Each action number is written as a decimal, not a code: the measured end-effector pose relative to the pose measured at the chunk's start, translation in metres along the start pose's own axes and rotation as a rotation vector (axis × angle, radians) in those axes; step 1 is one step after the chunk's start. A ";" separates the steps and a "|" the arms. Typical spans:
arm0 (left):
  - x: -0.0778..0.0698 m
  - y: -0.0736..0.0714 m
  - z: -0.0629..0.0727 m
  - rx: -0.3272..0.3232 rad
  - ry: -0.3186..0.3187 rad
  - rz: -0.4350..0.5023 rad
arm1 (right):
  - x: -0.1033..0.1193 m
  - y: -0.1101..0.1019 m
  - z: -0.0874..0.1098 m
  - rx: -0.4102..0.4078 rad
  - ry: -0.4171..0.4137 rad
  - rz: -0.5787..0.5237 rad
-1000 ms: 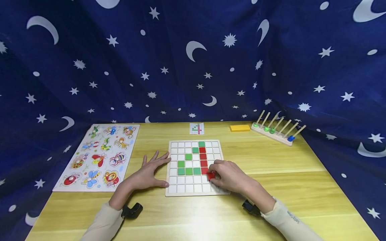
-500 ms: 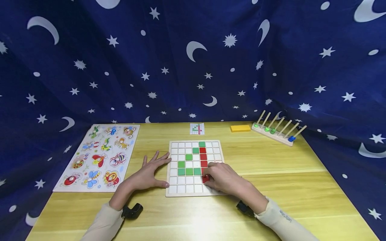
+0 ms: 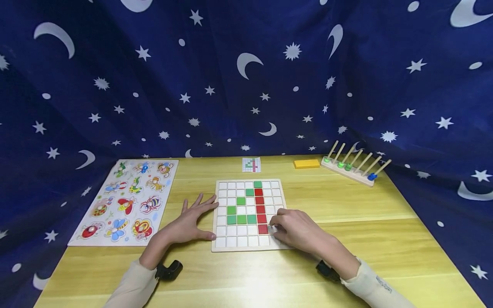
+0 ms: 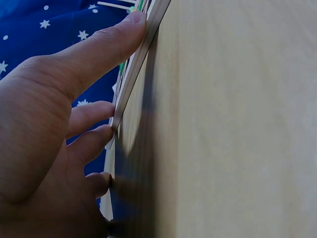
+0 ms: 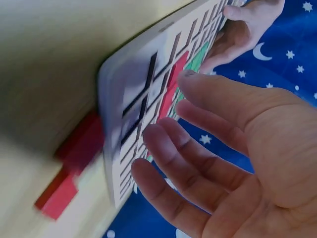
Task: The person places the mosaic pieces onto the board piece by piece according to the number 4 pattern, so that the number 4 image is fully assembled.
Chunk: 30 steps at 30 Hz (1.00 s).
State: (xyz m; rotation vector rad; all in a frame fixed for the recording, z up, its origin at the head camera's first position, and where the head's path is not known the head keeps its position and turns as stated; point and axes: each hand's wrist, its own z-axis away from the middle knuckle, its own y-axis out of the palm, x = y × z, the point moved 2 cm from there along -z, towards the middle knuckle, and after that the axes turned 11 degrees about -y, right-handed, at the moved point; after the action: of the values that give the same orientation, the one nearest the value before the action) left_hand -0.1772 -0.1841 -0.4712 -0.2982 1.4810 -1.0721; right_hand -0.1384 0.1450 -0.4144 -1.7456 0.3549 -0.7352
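A square wooden grid board [image 3: 230,249] with white squares lies in the middle of the table. It carries several green tiles [image 3: 241,219] and a column of red tiles [image 3: 261,209]. My left hand [image 3: 188,224], fingers spread, touches the board's left edge with thumb and fingertips; the left wrist view shows this contact too. Over the board's lower right is my right hand [image 3: 300,229], its fingertips just right of the lowest red tile. In the right wrist view its thumb and fingers [image 5: 163,144] are apart, with no tile visible between them.
Red blocks [image 5: 81,141] lie by the board's edge in the right wrist view. An insect puzzle board [image 3: 165,205] is on the left. Behind the grid board lies a small pattern card [image 3: 251,164]. A yellow block [image 3: 306,164] and a peg rack [image 3: 346,171] stand back right.
My right hand brought a red tile leftward and set it at the bottom of the red column. It has since let go and drawn back right. My left hand stayed still.
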 end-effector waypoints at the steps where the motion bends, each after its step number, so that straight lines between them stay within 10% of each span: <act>1: 0.000 0.000 0.000 0.001 0.001 -0.002 | -0.001 -0.003 0.004 -0.001 0.010 0.004; 14: 0.000 -0.001 0.000 -0.003 0.005 0.002 | -0.016 -0.015 0.044 0.013 0.115 0.016; 30: 0.001 -0.001 0.000 -0.001 -0.001 0.004 | -0.020 -0.009 0.038 0.032 0.133 0.080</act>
State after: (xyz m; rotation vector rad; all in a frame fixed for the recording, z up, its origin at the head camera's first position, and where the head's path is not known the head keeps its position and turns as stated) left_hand -0.1777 -0.1857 -0.4716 -0.2967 1.4802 -1.0679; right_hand -0.1309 0.1882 -0.4179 -1.6469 0.4984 -0.7965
